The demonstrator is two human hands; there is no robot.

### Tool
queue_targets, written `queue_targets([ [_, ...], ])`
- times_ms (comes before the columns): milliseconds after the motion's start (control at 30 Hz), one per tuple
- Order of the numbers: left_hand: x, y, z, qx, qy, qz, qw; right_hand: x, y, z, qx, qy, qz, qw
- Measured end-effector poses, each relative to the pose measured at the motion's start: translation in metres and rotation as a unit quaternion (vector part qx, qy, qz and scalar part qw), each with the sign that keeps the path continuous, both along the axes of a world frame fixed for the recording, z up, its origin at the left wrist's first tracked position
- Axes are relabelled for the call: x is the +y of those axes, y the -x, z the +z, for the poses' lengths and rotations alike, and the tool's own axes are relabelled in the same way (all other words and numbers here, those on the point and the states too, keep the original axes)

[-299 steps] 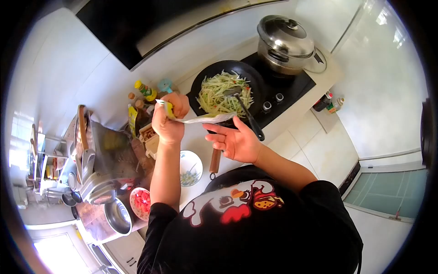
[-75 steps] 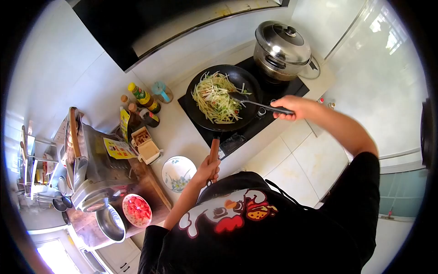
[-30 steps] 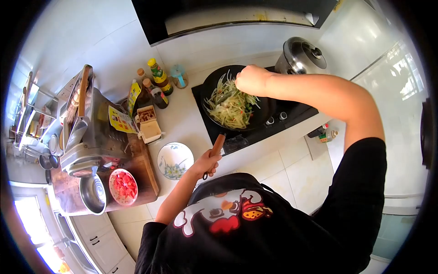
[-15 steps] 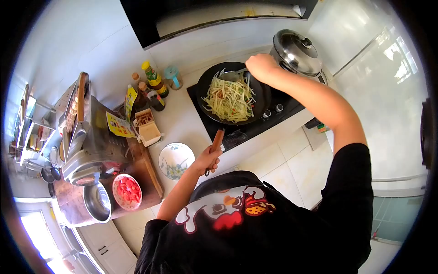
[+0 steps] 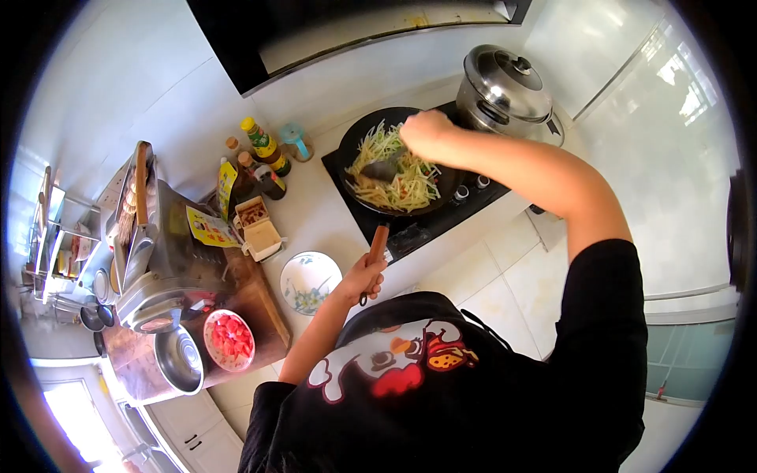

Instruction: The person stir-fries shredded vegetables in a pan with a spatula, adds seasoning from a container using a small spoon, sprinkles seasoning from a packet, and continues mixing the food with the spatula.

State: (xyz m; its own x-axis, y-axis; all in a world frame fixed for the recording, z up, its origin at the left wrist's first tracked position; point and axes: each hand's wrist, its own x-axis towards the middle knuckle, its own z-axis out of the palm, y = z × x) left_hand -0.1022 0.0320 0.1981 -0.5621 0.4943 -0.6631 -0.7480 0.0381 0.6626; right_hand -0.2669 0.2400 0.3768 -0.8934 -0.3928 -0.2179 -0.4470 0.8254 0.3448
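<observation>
Black pan (image 5: 448,181), one, wooden handle (image 5: 379,240) toward the wearer; set on the cooktop (image 5: 411,239). Contents: pale green shredded vegetables (image 5: 418,188) with flecks of red, heaped across the middle. Turner (image 5: 380,171), one, blade down among the shreds.

Pot (image 5: 493,87), steel, two-toned with glare, right of the pan; lid on (contents hidden).

Bowl with flower pattern (image 5: 309,270), white, left of the pan and nearer the wearer, on the bench (image 5: 311,217).

Seasoning box (image 5: 262,239), cream, lid raised, left of the pan; brown matter in it.

Bottle with yellow cap (image 5: 266,147), darker bottle (image 5: 270,184) and jar with blue lid (image 5: 296,144), grouped left of the pan; fill levels unclear.

Bowl of red pieces (image 5: 229,340), farther left of the pan and nearer the wearer, full of cut red chunks; steel bowl (image 5: 180,359) just beside it, shiny inside.

Left hand (image 5: 364,280): forearm reaching forward past the flowered bowl, fingers wrapped round the pan's handle.

Right hand (image 5: 426,134): above the pan's right side, elbow bent outward, forearm crossing over the cooktop; fingers curled together on the turner (fingertips out of sight beneath the hand).
</observation>
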Motion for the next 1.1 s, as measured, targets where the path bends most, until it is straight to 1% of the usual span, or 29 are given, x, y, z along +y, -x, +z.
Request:
queue_targets([
  [67,-0.001,0.001,0.0,0.013,0.001,-0.005,1.0,0.011,0.032,-0.001,-0.036,-0.002,-0.036,0.999],
  [133,0.0,0.0,0.001,0.003,-0.005,0.0,1.0,0.02,0.038,-0.002,0.057,0.061,-0.019,0.996],
  [233,0.0,0.0,-0.002,0.002,-0.002,0.0,1.0,0.018,0.028,-0.019,0.049,0.032,-0.028,0.998],
  [267,0.0,-0.001,-0.002,0.002,-0.002,0.0,1.0,0.013,0.017,-0.021,0.026,0.006,-0.025,0.999],
  [300,0.0,0.0,-0.001,-0.005,-0.002,0.0,1.0,0.012,0.01,-0.018,0.02,0.024,-0.012,0.999],
  [333,0.001,0.001,0.0,-0.014,-0.003,-0.001,1.0,0.011,0.004,-0.008,0.013,0.042,0.0,0.999],
  [367,0.001,0.0,0.0,-0.017,-0.004,-0.003,1.0,0.009,-0.001,0.007,0.017,0.031,0.023,0.999],
  [400,0.001,0.0,0.001,-0.008,0.001,-0.004,1.0,0.009,-0.005,0.026,-0.038,0.032,0.028,0.998],
  [467,0.001,0.001,0.001,0.002,0.005,-0.006,1.0,0.0,-0.017,0.04,-0.038,0.017,0.049,0.998],
  [533,0.001,0.0,-0.003,0.003,0.005,-0.005,1.0,-0.006,-0.016,0.022,-0.047,0.014,0.042,0.998],
  [567,0.001,-0.001,-0.003,0.003,0.007,-0.007,1.0,-0.003,-0.005,0.008,-0.037,-0.005,0.023,0.999],
  [600,0.001,-0.001,-0.001,0.002,0.006,-0.005,1.0,0.004,0.009,-0.001,-0.032,0.017,-0.011,0.999],
  [667,0.001,0.0,0.0,0.002,0.007,-0.002,1.0,0.013,0.033,-0.008,-0.003,0.015,-0.033,0.999],
  [700,0.001,0.0,0.0,0.001,0.0,-0.001,1.0,0.017,0.038,-0.01,0.037,0.033,-0.04,0.998],
  [733,0.001,0.0,0.0,-0.001,-0.007,-0.001,1.0,0.021,0.042,-0.016,0.036,0.033,-0.039,0.998],
  [800,0.001,0.0,0.0,0.001,-0.002,-0.003,1.0,0.026,0.047,-0.032,0.079,-0.004,-0.019,0.997],
  [833,0.001,0.0,0.0,0.003,0.003,-0.007,1.0,0.024,0.035,-0.035,0.058,0.04,-0.019,0.997],
  [867,0.002,0.001,0.002,0.003,0.003,-0.008,1.0,0.018,0.024,-0.029,-0.008,0.038,-0.031,0.999],
  [933,0.002,0.001,0.005,-0.004,0.009,-0.007,1.0,0.014,0.006,-0.013,0.016,0.042,0.013,0.999],
  [1000,0.001,0.0,0.004,-0.006,0.007,-0.009,1.0,0.009,-0.01,0.025,-0.027,0.036,0.027,0.999],
  [1033,0.002,0.002,0.003,-0.003,0.003,-0.007,1.0,0.007,-0.018,0.032,-0.021,0.042,0.055,0.997],
  [1067,0.003,0.002,0.003,-0.002,0.002,-0.008,1.0,0.003,-0.024,0.028,-0.022,0.054,0.049,0.997],
  [1100,0.002,0.002,0.002,-0.001,-0.002,-0.007,1.0,0.001,-0.021,0.016,-0.023,0.04,0.05,0.998],
])
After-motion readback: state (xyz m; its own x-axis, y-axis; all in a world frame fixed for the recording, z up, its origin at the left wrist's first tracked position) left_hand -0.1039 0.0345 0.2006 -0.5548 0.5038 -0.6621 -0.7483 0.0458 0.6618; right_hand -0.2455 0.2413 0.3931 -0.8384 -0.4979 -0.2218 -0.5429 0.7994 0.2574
